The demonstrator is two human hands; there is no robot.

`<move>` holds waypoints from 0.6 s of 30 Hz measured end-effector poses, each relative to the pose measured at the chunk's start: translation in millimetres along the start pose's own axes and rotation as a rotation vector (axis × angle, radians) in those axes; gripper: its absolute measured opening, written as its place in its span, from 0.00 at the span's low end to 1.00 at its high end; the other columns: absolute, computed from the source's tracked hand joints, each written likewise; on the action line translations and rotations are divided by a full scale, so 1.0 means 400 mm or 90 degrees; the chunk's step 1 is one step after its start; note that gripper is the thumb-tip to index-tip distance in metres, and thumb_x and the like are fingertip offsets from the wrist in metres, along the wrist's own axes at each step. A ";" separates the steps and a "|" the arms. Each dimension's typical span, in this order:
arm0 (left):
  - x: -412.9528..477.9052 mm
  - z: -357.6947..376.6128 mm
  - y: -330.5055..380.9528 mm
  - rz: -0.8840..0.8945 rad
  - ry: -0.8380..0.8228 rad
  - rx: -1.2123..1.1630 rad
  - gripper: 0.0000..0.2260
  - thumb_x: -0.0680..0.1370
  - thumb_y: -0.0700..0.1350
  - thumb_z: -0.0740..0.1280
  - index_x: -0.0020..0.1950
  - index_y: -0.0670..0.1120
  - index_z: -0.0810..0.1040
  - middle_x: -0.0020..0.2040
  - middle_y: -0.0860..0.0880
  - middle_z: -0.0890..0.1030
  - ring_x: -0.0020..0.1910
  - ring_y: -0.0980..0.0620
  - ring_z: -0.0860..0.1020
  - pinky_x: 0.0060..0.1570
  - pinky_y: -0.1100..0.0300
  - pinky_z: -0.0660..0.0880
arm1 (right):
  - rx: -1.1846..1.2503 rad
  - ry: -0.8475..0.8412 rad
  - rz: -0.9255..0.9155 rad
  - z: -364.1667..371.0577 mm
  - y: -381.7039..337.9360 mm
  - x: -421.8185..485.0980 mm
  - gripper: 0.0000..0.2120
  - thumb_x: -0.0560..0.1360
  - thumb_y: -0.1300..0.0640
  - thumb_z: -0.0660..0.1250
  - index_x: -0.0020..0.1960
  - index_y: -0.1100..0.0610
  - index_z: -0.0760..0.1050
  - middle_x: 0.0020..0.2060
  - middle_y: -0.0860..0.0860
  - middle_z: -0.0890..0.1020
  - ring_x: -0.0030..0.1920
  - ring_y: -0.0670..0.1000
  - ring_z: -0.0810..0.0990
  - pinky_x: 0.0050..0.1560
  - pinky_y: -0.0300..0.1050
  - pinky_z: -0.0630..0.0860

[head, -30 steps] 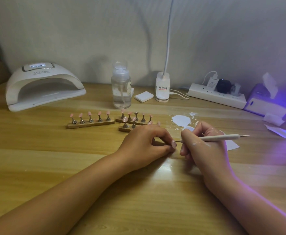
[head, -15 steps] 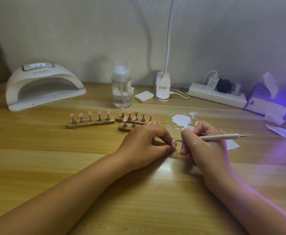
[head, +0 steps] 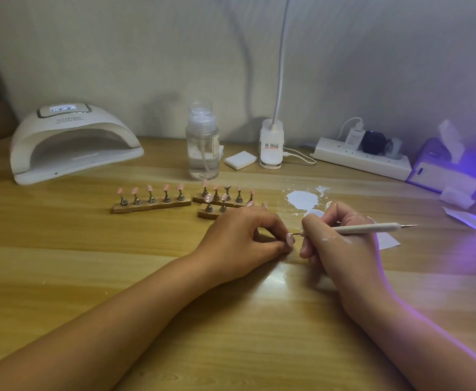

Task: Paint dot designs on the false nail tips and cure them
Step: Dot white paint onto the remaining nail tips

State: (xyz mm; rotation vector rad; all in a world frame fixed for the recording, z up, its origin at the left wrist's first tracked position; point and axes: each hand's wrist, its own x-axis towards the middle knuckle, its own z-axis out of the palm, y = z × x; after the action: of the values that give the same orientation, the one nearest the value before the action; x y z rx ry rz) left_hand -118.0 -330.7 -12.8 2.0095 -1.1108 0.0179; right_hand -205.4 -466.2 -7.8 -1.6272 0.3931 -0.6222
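Head camera: both forearms reach in from the near edge and rest on the wooden surface [head: 231, 320], well in front of the clear pump bottle [head: 202, 148]. The left hand [head: 242, 238] is curled, its thumb and forefinger pinching a pink nail tip [head: 290, 240] in front and to the right of the bottle, with the tip's face turned right. The right hand [head: 341, 244], smeared with white paint, grips a pale dotting tool [head: 364, 229] like a pen. The tool lies almost level across the view, with its working point aimed left at the nail tip's upper edge and its rear metal point aimed right. I cannot tell whether the point touches the nail. Beyond the right hand, right of the bottle, lies a white paint puddle [head: 301, 199]. Three wooden stands [head: 150, 206] of pink tips sit just in front of the bottle. A white curing lamp [head: 73, 142] stands to the bottle's left and a power strip [head: 361, 160] to its right.
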 end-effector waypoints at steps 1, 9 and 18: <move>0.000 0.000 0.001 -0.003 -0.001 -0.002 0.05 0.72 0.46 0.76 0.41 0.56 0.83 0.33 0.71 0.76 0.28 0.65 0.73 0.38 0.78 0.62 | 0.004 -0.003 -0.002 0.000 -0.001 -0.001 0.11 0.63 0.59 0.66 0.26 0.50 0.68 0.22 0.57 0.78 0.21 0.45 0.74 0.22 0.33 0.66; -0.002 -0.003 0.003 -0.009 -0.007 -0.005 0.08 0.73 0.48 0.75 0.39 0.60 0.80 0.33 0.71 0.76 0.29 0.67 0.72 0.33 0.75 0.63 | 0.019 0.020 -0.002 -0.008 0.005 0.001 0.17 0.71 0.65 0.67 0.29 0.52 0.66 0.22 0.57 0.77 0.20 0.47 0.70 0.21 0.35 0.65; -0.004 -0.003 0.015 -0.013 -0.021 -0.035 0.04 0.73 0.44 0.75 0.46 0.52 0.84 0.37 0.62 0.81 0.30 0.71 0.73 0.63 0.42 0.69 | 0.084 0.086 -0.020 -0.011 -0.008 -0.007 0.16 0.73 0.66 0.66 0.30 0.54 0.65 0.19 0.54 0.73 0.19 0.45 0.67 0.21 0.33 0.64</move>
State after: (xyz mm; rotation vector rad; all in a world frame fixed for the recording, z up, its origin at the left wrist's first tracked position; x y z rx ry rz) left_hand -122.9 -330.4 -8.9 1.9791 -1.0990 -0.0555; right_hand -210.6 -467.3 -4.7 -1.4729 0.4169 -0.7695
